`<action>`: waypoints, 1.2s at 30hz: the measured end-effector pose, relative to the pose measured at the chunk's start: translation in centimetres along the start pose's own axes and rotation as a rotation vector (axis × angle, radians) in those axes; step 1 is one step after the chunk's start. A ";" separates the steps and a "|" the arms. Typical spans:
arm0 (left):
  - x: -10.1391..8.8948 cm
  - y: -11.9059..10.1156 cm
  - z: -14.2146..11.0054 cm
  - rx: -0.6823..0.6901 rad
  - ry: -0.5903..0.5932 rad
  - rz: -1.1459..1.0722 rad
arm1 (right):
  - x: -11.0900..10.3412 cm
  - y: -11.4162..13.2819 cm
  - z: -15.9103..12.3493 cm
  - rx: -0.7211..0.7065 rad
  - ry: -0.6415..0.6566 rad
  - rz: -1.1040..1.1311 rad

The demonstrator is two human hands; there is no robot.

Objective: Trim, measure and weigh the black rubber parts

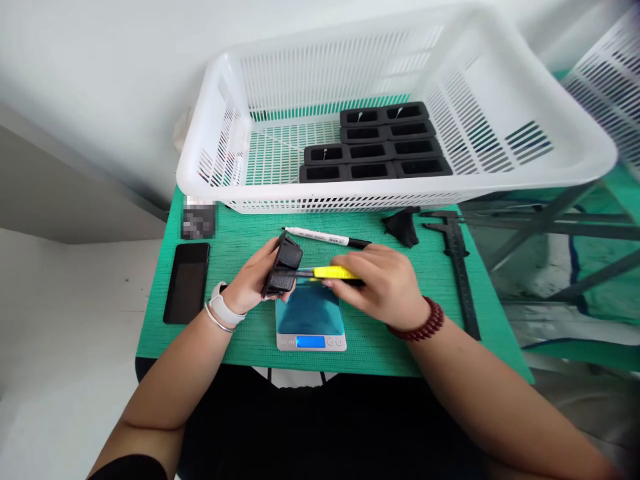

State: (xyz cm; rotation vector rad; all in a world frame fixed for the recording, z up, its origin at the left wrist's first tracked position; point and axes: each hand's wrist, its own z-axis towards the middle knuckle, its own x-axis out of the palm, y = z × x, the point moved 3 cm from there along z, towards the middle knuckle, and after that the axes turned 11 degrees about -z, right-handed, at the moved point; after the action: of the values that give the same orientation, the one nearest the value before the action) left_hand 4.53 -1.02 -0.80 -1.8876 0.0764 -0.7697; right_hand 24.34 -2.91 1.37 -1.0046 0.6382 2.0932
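My left hand (257,277) is closed around a black moulded part (289,257), held tilted above the table with its hollow side toward my right. My right hand (383,283) grips a yellow utility knife (334,272), its blade end pointing left and reaching the black part. Whether the blade is cutting into it I cannot tell. Beneath both hands lies a small digital scale (311,317) with a lit blue display. A white marker (320,236) with a black cap lies just beyond the hands.
A white plastic basket (350,193) at the back holds several black rectangular parts (370,152). On the green table (240,220) lie a black phone (187,283) at left, a crumpled black scrap (403,227) and a caliper (460,273) at right.
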 end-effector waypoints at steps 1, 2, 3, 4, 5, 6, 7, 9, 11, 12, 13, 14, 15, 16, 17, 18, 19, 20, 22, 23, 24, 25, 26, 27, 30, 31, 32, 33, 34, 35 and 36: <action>0.0 -0.1 0.0 0.005 0.008 -0.010 | 0.1 -0.3 -0.1 0.071 -0.014 -0.052; 0.1 -0.1 -0.1 0.005 0.018 -0.020 | 0.2 -0.6 -0.2 0.159 -0.028 -0.111; 0.1 -0.2 -0.1 0.000 0.027 -0.026 | 0.2 -1.0 -0.3 0.242 -0.040 -0.159; 0.2 -0.2 0.0 -0.008 0.032 -0.029 | 0.2 -1.2 -0.4 0.303 -0.050 -0.186; 0.2 -0.2 0.0 -0.018 0.032 -0.034 | 0.2 -1.4 -0.5 0.333 -0.056 -0.187; 0.2 -0.2 0.1 -0.027 0.028 -0.043 | 0.2 -1.4 -0.5 0.330 -0.060 -0.165; 0.2 -0.2 0.1 -0.033 0.013 -0.052 | 0.1 -1.3 -0.4 0.297 -0.062 -0.128; 0.1 -0.3 0.3 -0.024 -0.040 -0.066 | -0.1 -0.9 -0.2 0.178 -0.057 -0.040; 0.1 -0.5 0.4 0.000 -0.066 -0.077 | -0.2 -0.4 0.0 0.070 -0.040 0.021; 0.1 -0.6 0.4 0.015 -0.068 -0.084 | -0.1 -0.2 0.1 0.048 -0.031 0.031; 0.1 -0.7 0.4 0.028 -0.065 -0.091 | 0.0 -0.2 0.1 0.053 -0.025 0.027; 0.0 -0.8 0.3 0.040 -0.054 -0.099 | 0.1 -0.3 0.0 0.082 -0.018 0.010; 0.0 -0.9 0.3 0.048 -0.043 -0.108 | 0.2 -0.5 0.0 0.127 -0.011 -0.013; -0.1 -1.0 0.3 0.054 -0.031 -0.119 | 0.4 -0.6 -0.1 0.177 -0.009 -0.040; -0.1 -1.1 0.3 0.057 -0.014 -0.133 | 0.5 -0.9 -0.2 0.226 -0.011 -0.067; -0.1 -1.1 0.3 0.059 0.007 -0.151 | 0.5 -1.0 -0.4 0.268 -0.017 -0.090; -0.2 -1.1 0.4 0.061 0.026 -0.172 | 0.5 -1.2 -0.4 0.296 -0.027 -0.107; -0.2 -1.2 0.4 0.066 0.037 -0.197 | 0.4 -1.2 -0.5 0.312 -0.039 -0.113; -0.2 -1.3 0.5 0.071 0.035 -0.253 | 0.3 -1.2 -0.4 0.294 -0.055 -0.093; -0.2 -1.4 0.5 0.071 0.028 -0.282 | 0.2 -1.0 -0.4 0.260 -0.055 -0.067; -0.2 -1.4 0.5 0.071 0.018 -0.308 | 0.1 -0.8 -0.2 0.212 -0.054 -0.037; -0.2 -1.5 0.5 0.065 0.008 -0.332 | 0.0 -0.6 -0.1 0.161 -0.051 -0.009; -0.1 -1.6 0.5 0.057 -0.002 -0.352 | 0.0 -0.5 -0.1 0.116 -0.047 0.013; -0.1 -1.6 0.4 0.049 -0.010 -0.369 | 0.0 -0.3 0.0 0.087 -0.044 0.028; 0.0 -1.8 0.3 0.054 -0.021 -0.401 | 0.0 -0.4 0.0 0.101 -0.040 0.024; 0.0 -1.8 0.3 0.063 -0.020 -0.403 | 0.0 -0.5 -0.1 0.126 -0.041 0.016; -0.1 -1.8 0.3 0.073 -0.018 -0.399 | 0.1 -0.6 -0.1 0.150 -0.045 0.007; -0.1 -1.7 0.3 0.082 -0.015 -0.391 | 0.1 -0.8 -0.2 0.172 -0.049 -0.002; -0.2 -1.6 0.3 0.088 -0.016 -0.381 | 0.1 -0.9 -0.2 0.192 -0.056 -0.011; -0.4 -1.5 0.3 0.091 -0.022 -0.373 | 0.0 -0.9 -0.2 0.210 -0.065 -0.015; -0.5 -1.3 0.3 0.094 -0.034 -0.365 | 0.0 -1.0 -0.2 0.224 -0.074 -0.014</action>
State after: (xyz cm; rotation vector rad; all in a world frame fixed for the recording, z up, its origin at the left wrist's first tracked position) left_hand 3.89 0.05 0.00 -1.8466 -0.3286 -0.9681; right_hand 25.22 -2.48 1.12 -0.8001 0.8051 1.9849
